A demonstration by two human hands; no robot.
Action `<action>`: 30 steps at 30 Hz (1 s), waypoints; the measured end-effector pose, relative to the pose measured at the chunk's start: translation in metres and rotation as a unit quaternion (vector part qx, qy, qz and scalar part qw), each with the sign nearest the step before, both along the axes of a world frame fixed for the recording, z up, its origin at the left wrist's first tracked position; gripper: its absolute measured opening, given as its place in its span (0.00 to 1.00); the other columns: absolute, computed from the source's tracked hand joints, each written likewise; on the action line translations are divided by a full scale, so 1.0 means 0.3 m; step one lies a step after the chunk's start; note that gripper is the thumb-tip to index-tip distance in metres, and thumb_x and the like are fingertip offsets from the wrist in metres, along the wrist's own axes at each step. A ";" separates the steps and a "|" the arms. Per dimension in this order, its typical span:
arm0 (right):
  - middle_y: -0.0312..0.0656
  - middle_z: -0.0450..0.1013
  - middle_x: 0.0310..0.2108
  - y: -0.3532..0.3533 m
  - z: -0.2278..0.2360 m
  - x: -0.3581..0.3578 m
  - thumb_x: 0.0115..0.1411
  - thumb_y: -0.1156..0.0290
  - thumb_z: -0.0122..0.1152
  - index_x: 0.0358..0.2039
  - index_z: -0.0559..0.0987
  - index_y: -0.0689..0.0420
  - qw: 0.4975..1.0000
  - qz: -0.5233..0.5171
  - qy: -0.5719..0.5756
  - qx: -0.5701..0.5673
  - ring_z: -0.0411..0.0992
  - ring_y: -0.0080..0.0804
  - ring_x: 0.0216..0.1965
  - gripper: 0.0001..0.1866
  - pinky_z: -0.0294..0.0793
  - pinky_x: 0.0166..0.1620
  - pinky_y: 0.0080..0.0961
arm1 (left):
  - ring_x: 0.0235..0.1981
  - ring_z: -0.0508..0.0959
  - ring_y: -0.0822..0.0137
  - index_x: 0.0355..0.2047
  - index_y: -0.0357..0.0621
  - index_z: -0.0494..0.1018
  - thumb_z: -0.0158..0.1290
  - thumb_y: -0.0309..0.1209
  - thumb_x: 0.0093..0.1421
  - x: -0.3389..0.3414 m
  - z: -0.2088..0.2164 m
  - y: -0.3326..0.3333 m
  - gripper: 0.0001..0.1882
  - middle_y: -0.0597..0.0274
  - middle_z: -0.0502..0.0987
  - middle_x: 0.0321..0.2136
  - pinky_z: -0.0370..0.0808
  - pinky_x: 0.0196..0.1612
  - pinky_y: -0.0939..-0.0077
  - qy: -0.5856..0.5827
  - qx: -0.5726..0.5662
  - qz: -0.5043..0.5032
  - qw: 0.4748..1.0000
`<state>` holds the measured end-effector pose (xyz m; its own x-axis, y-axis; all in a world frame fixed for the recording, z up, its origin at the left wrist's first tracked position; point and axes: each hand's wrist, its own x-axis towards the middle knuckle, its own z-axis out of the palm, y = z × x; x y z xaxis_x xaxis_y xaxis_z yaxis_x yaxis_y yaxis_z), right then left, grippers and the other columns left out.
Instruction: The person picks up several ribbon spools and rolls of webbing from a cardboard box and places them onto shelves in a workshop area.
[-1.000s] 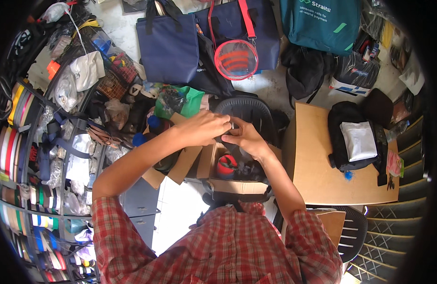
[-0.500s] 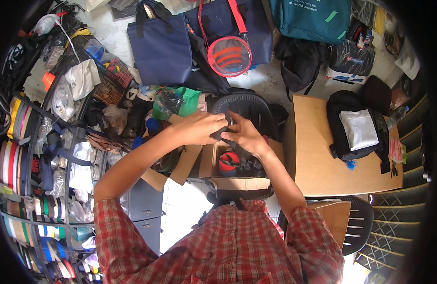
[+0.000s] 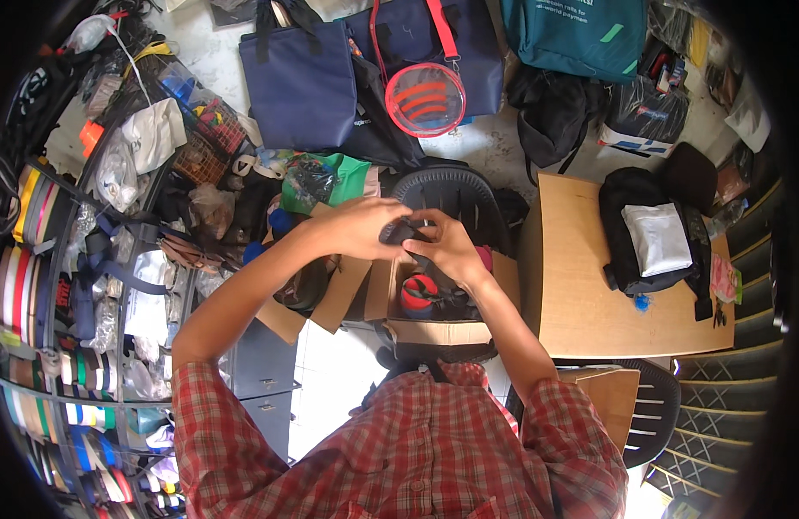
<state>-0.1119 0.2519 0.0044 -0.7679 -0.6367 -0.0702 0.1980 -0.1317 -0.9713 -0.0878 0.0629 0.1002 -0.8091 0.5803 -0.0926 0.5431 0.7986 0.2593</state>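
Both hands meet above an open cardboard box (image 3: 438,332) on a black chair (image 3: 447,195). Between them is a small dark bundle (image 3: 403,232), which looks like soft black strap or cloth; its exact kind is hard to make out. My left hand (image 3: 365,227) curls over it from the left, fingers closed. From the right, my right hand (image 3: 447,246) pinches its edge with thumb and fingers. Inside the box, below my hands, sit a red and dark round roll (image 3: 418,292) and some black material.
Right of the box stands a wooden table (image 3: 572,277) with a black bag (image 3: 624,186) and a white packet (image 3: 657,238). Shelves of ribbon rolls (image 3: 19,294) line the left. Navy bags (image 3: 297,91) and a black backpack (image 3: 551,117) stand at the back.
My hands stay together over the box, with small shifts of the fingers. More of the black bundle shows between them now. The whole view has shifted slightly.
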 end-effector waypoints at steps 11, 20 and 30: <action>0.45 0.78 0.25 -0.018 0.031 0.041 0.57 0.74 0.63 0.41 0.74 0.72 0.991 -0.105 0.082 -0.009 0.73 0.17 0.28 0.16 0.73 0.28 0.20 | 0.28 0.79 0.54 0.37 0.34 0.74 0.64 0.30 0.49 0.031 -0.045 0.011 0.17 0.49 0.77 0.33 0.75 0.31 0.65 0.044 0.151 0.152 0.976; 0.44 0.77 0.36 -0.011 0.037 0.044 0.59 0.77 0.61 0.48 0.72 0.71 0.989 -0.083 0.119 -0.014 0.73 0.20 0.37 0.18 0.74 0.40 0.17 | 0.29 0.78 0.57 0.37 0.36 0.70 0.66 0.32 0.45 0.071 0.012 0.077 0.22 0.52 0.76 0.31 0.74 0.31 0.66 0.112 0.144 0.142 0.973; 0.46 0.77 0.36 -0.035 0.047 0.052 0.60 0.78 0.59 0.57 0.63 0.71 0.988 -0.059 0.021 -0.139 0.74 0.21 0.34 0.26 0.75 0.36 0.18 | 0.28 0.79 0.57 0.37 0.36 0.70 0.64 0.28 0.48 0.117 0.013 0.082 0.18 0.51 0.77 0.32 0.74 0.32 0.66 0.154 0.164 0.188 0.956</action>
<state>-0.0964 0.2414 0.0183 -0.8369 -0.5319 0.1290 0.1247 -0.4147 -0.9014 -0.0528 0.0875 0.1042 -0.9258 0.2000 0.3209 0.3247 0.8553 0.4038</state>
